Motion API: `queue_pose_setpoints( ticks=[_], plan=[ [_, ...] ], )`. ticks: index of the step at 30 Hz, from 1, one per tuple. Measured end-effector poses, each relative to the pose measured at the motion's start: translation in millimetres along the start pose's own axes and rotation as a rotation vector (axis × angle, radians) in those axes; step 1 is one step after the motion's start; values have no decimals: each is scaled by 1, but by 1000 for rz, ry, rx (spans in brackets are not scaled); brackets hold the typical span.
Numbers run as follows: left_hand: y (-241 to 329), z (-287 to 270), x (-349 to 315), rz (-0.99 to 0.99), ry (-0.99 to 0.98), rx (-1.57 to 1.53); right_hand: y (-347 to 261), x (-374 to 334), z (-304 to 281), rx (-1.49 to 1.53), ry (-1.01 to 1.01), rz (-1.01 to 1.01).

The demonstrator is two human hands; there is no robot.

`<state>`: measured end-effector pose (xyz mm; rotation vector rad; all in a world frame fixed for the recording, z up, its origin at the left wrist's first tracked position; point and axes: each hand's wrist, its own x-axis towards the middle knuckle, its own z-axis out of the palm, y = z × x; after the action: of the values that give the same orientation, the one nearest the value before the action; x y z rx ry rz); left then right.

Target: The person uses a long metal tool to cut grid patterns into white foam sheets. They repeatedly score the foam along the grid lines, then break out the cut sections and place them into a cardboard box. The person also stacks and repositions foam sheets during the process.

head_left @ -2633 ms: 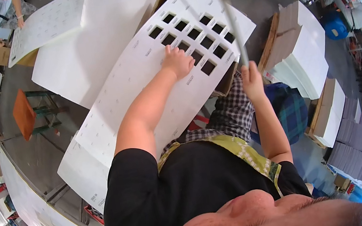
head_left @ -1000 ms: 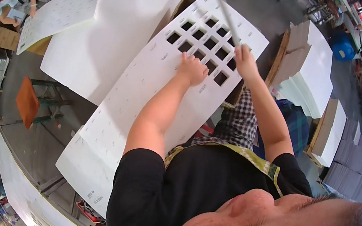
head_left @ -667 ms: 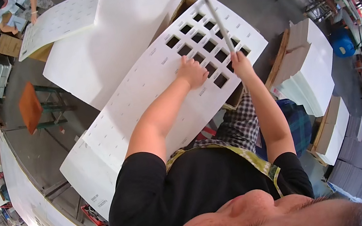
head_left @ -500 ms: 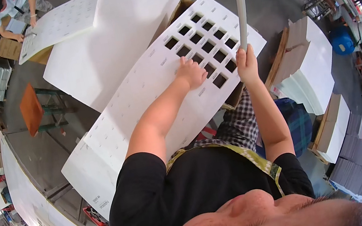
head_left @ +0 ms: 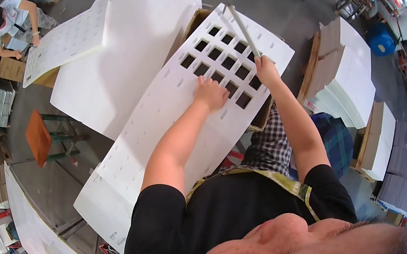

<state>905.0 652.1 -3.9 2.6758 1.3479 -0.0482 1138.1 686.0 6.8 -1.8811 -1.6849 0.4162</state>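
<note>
A long white foam-like sheet lies slanted before me, with rows of square holes cut through its far right part and small printed marks over the rest. My left hand rests palm down on it beside the holes, fingers spread. My right hand is closed round the lower end of a pale-handled hammer. Its handle leans up and left over the holes, and its narrow head is near the sheet's far corner; whether it touches cannot be made out. A cardboard box edge shows beneath the sheet.
A large plain white sheet lies beyond, left. At far left a co-worker handles another marked sheet. An orange-topped stool stands left. Stacked white sheets stand right; a blue drum is farther right.
My right hand has swung the hammer down and to the left, from raised upright to leaning over the holes. My left hand stays on the sheet. The view has shifted slightly.
</note>
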Motion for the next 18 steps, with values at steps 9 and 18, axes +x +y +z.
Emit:
queue_pose_setpoints(
  ticks=[9,18],
  plan=[
    [5,-8,1,-6,-44,-29,20,-6,-1,61,17,-10],
    [2,-5,-1,-12,-34,6,-15,-11,-31,211,51,-6]
  ],
)
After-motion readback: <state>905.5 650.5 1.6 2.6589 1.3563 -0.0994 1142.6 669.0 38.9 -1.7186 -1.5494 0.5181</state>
